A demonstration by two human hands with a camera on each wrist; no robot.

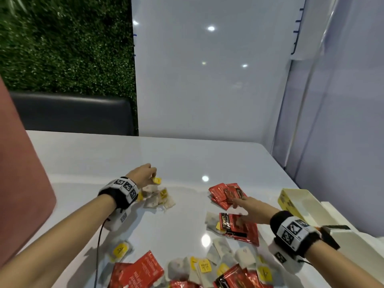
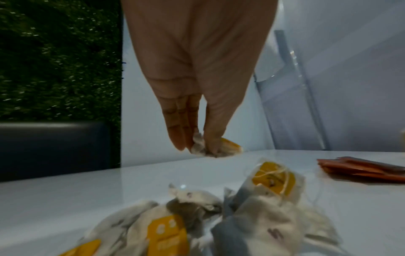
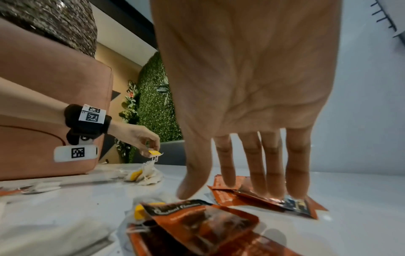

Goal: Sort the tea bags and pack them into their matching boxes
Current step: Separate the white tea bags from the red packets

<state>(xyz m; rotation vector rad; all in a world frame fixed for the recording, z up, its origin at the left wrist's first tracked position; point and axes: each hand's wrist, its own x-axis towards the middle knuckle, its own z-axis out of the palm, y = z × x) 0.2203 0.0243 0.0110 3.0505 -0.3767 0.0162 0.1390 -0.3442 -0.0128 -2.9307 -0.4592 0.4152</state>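
Note:
My left hand pinches a yellow-tagged tea bag between thumb and fingers, just above a small pile of white yellow-tagged bags. My right hand reaches out with straight fingers whose tips rest on a stack of red sachets. Another red sachet lies under that wrist. A mixed heap of red sachets and white tea bags covers the near edge of the white table. An open yellow box stands at the right.
A pink upholstered chair back rises at the left edge. A dark bench and a green hedge wall lie beyond the table. White glossy panels close the far and right sides. A white box sits by my right forearm.

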